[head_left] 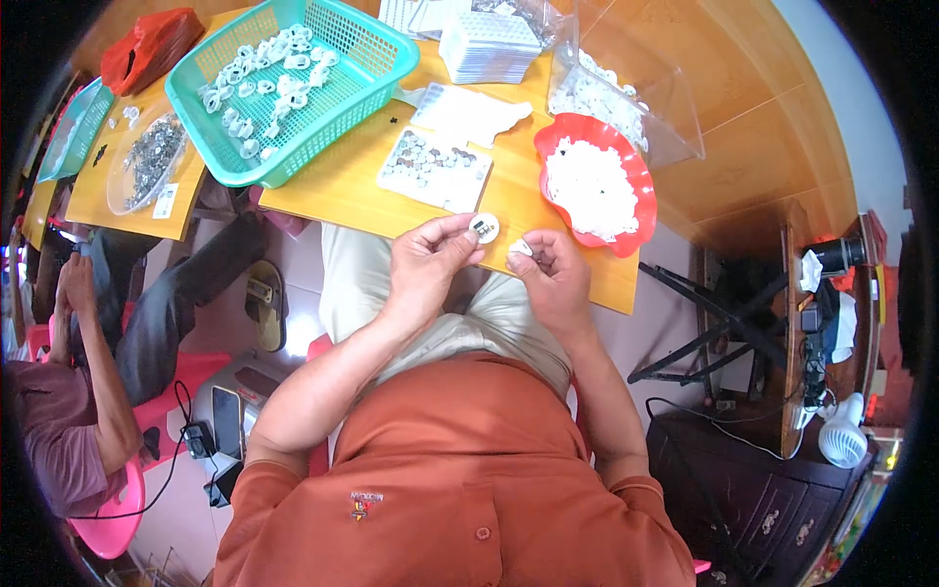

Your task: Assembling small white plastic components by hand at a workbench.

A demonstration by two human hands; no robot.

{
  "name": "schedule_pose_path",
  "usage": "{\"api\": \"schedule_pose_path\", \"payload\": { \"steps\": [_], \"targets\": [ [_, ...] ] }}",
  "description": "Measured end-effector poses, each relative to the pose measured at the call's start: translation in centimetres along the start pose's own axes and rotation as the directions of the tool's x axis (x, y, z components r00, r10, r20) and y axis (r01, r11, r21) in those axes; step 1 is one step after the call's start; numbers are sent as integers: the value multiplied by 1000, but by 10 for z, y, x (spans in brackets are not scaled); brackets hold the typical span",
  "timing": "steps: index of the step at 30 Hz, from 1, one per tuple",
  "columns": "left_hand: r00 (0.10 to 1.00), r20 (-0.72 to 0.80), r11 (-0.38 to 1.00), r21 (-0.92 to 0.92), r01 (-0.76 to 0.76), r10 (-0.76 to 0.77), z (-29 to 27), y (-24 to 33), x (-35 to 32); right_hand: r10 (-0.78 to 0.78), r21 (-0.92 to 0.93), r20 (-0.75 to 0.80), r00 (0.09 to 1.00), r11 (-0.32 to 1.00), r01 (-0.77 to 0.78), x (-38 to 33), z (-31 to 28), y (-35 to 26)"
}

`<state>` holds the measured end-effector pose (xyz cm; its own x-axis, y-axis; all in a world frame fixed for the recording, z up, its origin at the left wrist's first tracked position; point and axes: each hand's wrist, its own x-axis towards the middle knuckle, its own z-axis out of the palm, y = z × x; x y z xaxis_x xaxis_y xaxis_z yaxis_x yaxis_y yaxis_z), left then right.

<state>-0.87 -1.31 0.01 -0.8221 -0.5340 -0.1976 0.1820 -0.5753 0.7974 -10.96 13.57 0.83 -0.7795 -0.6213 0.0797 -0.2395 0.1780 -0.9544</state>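
My left hand (430, 262) pinches a small round white plastic part (484, 228) with a dark insert in its face, just off the table's near edge. Beside it, my right hand (556, 279) has thumb and fingers closed on a small white plastic piece (520, 248); the two parts are apart. Beyond my hands lies a white tray (455, 199) bearing many small round silvery discs (423, 161). To its right stands a red wavy-rimmed bowl (641, 186) heaped with small white pieces (592, 191).
A teal basket (284, 171) holds white ring-shaped parts. Behind are stacked white trays (489, 54) and a clear box (675, 122) of white parts. At left, a clear bowl (119, 191) of metal pieces stands near a red bag (147, 49). Another person (64, 421) sits at left.
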Motion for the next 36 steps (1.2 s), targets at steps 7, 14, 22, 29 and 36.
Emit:
{"api": "schedule_pose_path", "payload": {
  "steps": [7,14,22,29,36],
  "targets": [
    [1000,18,1000,18,-12,12,-1,-2,1,-183,1,57,981,983,184,13,0,-16],
    [999,30,1000,22,14,-15,3,-1,-2,-118,20,79,990,993,117,14,3,-20],
    [1000,29,999,40,9,-10,3,-2,-3,-74,71,73,995,995,69,17,3,-18],
    [999,48,998,54,14,-17,3,-4,-3,-49,39,88,995,998,46,19,3,-19],
    [999,44,998,60,-10,7,3,-7,-3,-4,36,91,996,999,1,17,6,-27]
  ]
}}
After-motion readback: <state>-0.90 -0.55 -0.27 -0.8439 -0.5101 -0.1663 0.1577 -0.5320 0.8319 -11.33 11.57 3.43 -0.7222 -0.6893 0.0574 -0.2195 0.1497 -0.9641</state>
